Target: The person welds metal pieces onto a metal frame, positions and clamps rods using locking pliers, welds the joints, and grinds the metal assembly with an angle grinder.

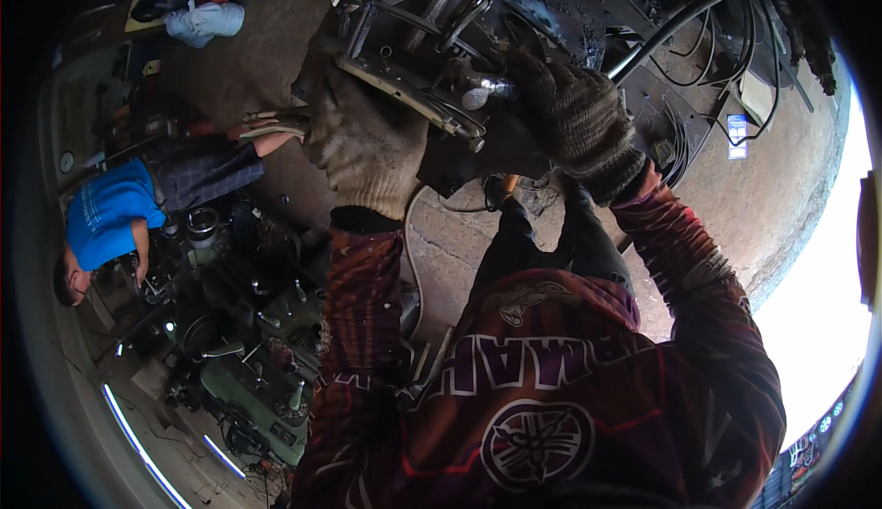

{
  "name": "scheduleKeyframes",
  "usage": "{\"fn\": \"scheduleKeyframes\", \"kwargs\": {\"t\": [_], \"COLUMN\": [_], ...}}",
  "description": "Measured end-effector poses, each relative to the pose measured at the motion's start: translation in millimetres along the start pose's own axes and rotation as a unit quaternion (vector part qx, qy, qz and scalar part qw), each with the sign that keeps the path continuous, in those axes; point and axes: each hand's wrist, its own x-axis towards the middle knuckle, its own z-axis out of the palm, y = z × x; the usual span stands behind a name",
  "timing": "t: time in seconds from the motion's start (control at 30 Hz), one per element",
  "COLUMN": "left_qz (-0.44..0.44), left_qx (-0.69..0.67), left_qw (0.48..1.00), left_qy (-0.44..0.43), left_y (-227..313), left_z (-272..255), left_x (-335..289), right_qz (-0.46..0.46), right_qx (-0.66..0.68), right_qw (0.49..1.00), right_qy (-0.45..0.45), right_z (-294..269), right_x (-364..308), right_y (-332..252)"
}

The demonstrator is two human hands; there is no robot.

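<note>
Machinery fills the upper view: a dark metal assembly of plates, cables and curved tubes, seemingly mid-job. The left hand, in a pale glove, is closed around a long worn metal tool laid against it. The right hand, dark-gloved, grips the assembly's edge just beside. Tubes crowd above; concrete floor lies open rightward. Another person crouches well apart, left.

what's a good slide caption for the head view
Two hands in knitted work gloves, left and right, grip a greasy black metal machine frame.
</note>
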Motion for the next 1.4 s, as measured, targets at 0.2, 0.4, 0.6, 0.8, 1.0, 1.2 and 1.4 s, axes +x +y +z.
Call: {"fn": "scheduleKeyframes", "kwargs": {"t": [0.2, 0.4, 0.6, 0.8, 1.0, 1.2, 1.4], "left_qz": [-0.010, -0.019, -0.031, -0.046, -0.048, -0.076, -0.012], "left_qx": [-0.001, 0.017, 0.041, 0.035, 0.038, 0.041, 0.043], "left_qw": [1.000, 0.999, 0.998, 0.995, 0.996, 0.994, 0.999], "left_qy": [-0.007, -0.028, -0.034, -0.079, -0.067, -0.061, 0.016], "left_y": [-2, 1, -5, 1, 3, -3, -10], "left_z": [-5, 7, -2, 2, 1, 1, 17], "left_x": [-4, 2, -8, -5, -2, -3, -5], "right_qz": [0.108, 0.302, 0.641, 0.638, 0.507, 0.564, 0.416], "right_qx": [0.102, 0.207, 0.139, 0.004, -0.055, -0.127, -0.036], "right_qw": [0.988, 0.926, 0.754, 0.741, 0.828, 0.788, 0.899], "right_qy": [-0.038, 0.095, -0.030, -0.208, -0.233, -0.213, -0.129], "right_z": [-22, -17, 9, 29, 37, -23, -31], "right_x": [-38, -165, -282, -313, -321, -235, -181], "right_y": [-14, -5, 73, 166, 194, 116, 84]}}
